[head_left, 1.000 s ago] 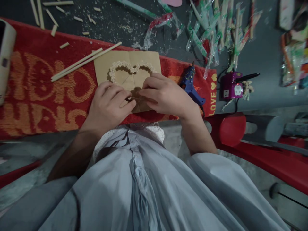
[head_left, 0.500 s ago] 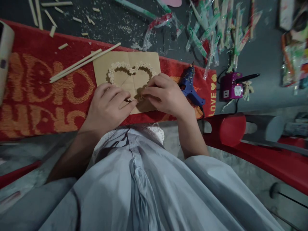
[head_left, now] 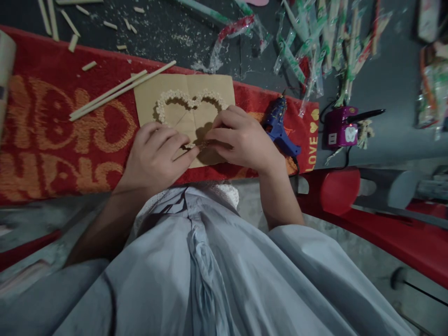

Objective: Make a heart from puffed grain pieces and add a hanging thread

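A heart-shaped outline of small pale pieces (head_left: 163, 105) lies over a creased sheet of brown paper (head_left: 226, 86) and casts a shadow on it. My left hand (head_left: 157, 151) is closed over its lower left side, thumb and forefinger pressed on the edge near the bottom point. From the other side my right hand (head_left: 243, 140) reaches in, fingers bent in a pinch at the lower right of the heart. What those fingertips hold is too small and covered to make out. Both hands hide much of the heart's lower half.
Under the paper is a red towel (head_left: 45, 154). Two wooden sticks (head_left: 115, 92) lie left of the paper, with cut stick pieces (head_left: 73, 43) beyond. A blue glue gun (head_left: 280, 128) rests right of my right hand. Further right are a purple box (head_left: 338, 123) and plastic wrappers (head_left: 292, 58).
My right fingertips have shifted slightly at the heart's lower point. My left hand stays nearly still, and the whole view has shifted a little.
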`<state>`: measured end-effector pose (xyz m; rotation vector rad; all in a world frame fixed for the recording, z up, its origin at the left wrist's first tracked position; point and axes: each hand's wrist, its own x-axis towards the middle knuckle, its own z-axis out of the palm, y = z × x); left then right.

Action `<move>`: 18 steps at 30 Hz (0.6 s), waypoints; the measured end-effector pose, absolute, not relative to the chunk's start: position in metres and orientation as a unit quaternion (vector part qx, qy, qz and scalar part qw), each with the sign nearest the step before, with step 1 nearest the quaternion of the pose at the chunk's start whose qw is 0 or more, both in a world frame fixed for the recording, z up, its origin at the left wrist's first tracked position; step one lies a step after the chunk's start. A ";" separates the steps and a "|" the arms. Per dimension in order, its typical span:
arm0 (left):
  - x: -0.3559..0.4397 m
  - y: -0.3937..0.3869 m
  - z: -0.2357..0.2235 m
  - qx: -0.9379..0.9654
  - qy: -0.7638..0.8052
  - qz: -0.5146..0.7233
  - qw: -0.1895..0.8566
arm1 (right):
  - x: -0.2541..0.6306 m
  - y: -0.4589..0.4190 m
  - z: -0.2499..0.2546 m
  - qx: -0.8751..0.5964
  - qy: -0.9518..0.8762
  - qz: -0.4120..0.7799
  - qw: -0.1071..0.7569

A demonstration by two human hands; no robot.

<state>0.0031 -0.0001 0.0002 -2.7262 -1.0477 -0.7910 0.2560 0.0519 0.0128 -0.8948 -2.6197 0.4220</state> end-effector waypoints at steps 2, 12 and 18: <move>0.003 -0.001 0.001 -0.897 -0.368 -0.244 0.014 | 0.256 0.052 0.015 -0.315 -0.923 0.147 0.163; 0.003 -0.002 0.004 -0.891 -0.380 -0.243 -0.039 | 0.257 0.054 0.015 -0.296 -0.926 0.157 0.173; 0.005 0.000 0.003 -0.896 -0.337 -0.280 0.069 | 0.257 0.053 0.011 -0.293 -0.920 0.160 0.204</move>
